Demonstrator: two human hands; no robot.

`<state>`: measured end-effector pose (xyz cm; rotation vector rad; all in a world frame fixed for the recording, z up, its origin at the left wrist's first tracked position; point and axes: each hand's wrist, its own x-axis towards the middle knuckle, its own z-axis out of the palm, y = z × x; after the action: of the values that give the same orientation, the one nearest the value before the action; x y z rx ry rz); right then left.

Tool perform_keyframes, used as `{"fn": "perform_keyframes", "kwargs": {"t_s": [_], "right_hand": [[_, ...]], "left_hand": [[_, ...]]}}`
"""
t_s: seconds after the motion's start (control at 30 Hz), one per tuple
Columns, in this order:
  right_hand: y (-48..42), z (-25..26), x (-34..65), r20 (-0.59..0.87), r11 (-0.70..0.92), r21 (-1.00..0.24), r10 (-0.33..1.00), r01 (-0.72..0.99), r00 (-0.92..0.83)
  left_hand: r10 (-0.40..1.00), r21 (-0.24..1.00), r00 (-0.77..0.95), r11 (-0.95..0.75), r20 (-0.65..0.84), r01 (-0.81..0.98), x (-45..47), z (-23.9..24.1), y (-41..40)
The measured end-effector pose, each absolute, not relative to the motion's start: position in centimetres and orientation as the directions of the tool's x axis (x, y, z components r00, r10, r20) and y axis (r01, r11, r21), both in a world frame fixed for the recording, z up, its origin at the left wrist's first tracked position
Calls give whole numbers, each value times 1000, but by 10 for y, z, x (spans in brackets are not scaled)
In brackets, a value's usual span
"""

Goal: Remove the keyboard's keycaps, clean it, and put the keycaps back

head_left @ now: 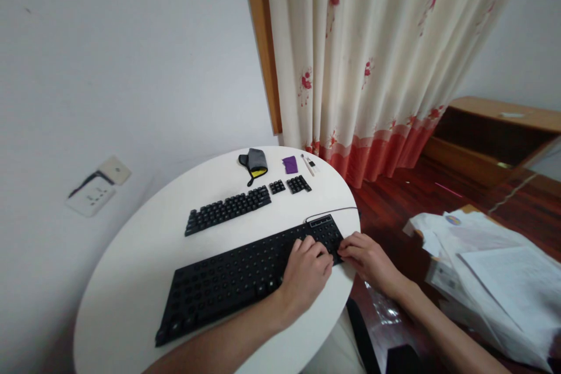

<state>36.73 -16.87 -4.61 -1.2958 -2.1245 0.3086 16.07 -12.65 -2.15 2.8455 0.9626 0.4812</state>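
Note:
A black keyboard base [228,280] with its keycaps off lies across the near part of a round white table [140,257]. My left hand [307,272] rests on its right part, fingers curled down onto it. My right hand [368,257] grips the base's right end, fingers bent at the edge. Behind the base the removed black keycaps [228,210] are laid out in a keyboard-shaped row, with two smaller keycap groups [291,185] to their right. A black cable [333,210] runs from the base's top right corner.
A grey and yellow pouch [254,163], a purple piece [290,164] and a small white tool [308,164] lie at the table's far edge. A flowered curtain [372,70] hangs behind. Papers [491,280] lie on the dark wooden floor at right. A wall socket [94,190] sits left.

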Motion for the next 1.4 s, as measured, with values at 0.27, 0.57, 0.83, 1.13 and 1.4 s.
{"fn": "perform_keyframes", "kwargs": {"t_s": [0.27, 0.57, 0.83, 1.13, 1.4], "right_hand": [[-184, -34, 366, 385, 463, -426, 870, 777, -307], [-129, -20, 351, 496, 309, -544, 868, 780, 2], [10, -12, 314, 220, -115, -330, 956, 937, 195], [16, -21, 315, 163, -214, -319, 947, 923, 276], [-109, -32, 364, 233, -109, -716, 894, 689, 383]], "left_hand": [[540, 16, 806, -833, 244, 553, 157, -25, -139], [593, 189, 752, -805, 286, 563, 152, -7, -137], [661, 276, 615, -745, 430, 608, 99, 24, -130], [708, 338, 425, -668, 564, 663, 20, 26, -110], [808, 389, 257, -502, 531, 773, -65, 20, -92]]}}
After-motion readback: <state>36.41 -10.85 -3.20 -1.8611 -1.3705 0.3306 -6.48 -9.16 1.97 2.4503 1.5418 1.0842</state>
